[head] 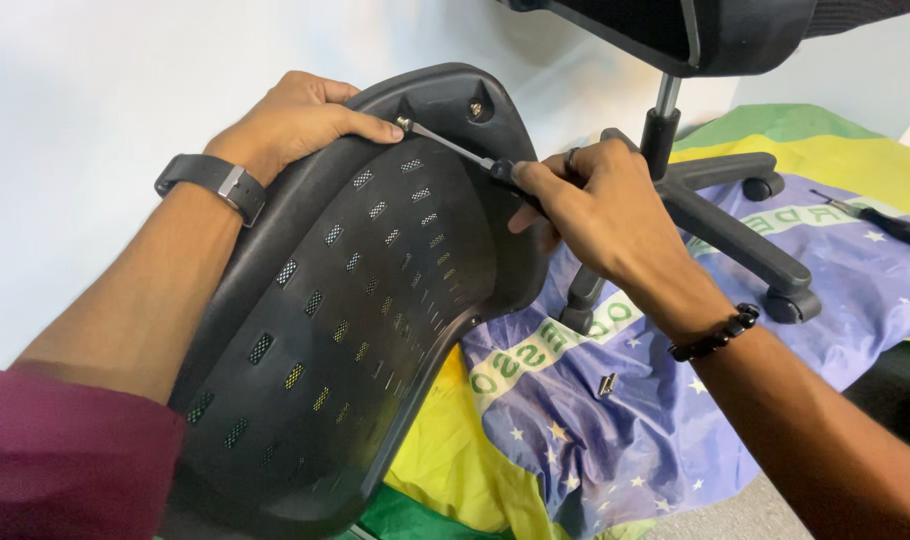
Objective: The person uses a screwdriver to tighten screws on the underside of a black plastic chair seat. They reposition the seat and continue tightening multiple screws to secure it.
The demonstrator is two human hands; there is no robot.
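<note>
- The left hand (pixel 290 125) grips the top rim of the one black shell (pixel 355 290), fingers curled shut over its edge, thumb beside a bolt (pixel 405 124).
- The right hand (pixel 600 210) pinches a thin hex key (pixel 450 147), fingers closed on it, its tip at that bolt.
- The shell leans over the cloth (pixel 615 420); it looks stiff, light and slotted, best held by the rim.
- Count: one chair base (pixel 720 215), one screwdriver (pixel 880 222), one loose bolt (pixel 607 384) on the cloth.
</note>
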